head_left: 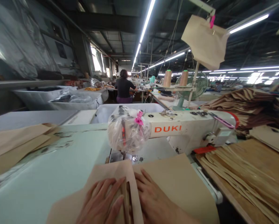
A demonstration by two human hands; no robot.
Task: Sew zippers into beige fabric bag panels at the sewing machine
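A beige sheet piece (116, 168), its material unclear, lies in front of the sewing machine (167, 127), with a narrow folded layer along its right side. My left hand (102, 199) rests on it, fingers stretched forward and thumb apart. My right hand (153, 196) is laid beside the piece's right edge, fingers stretched out over a larger tan sheet (177, 177). The fingertips of both hands are just short of the metal needle plate (135, 158). Clear plastic tied with a pink ribbon (139, 118) wraps the machine head and hides the needle area.
Tan pieces (18, 143) lie on the pale green tabletop (78, 155) at left. Cut strips (247, 174) cover a wooden board at right, below a tall brown stack (249, 109). Thread cones (167, 78) stand behind the machine. A person (124, 88) sits further off.
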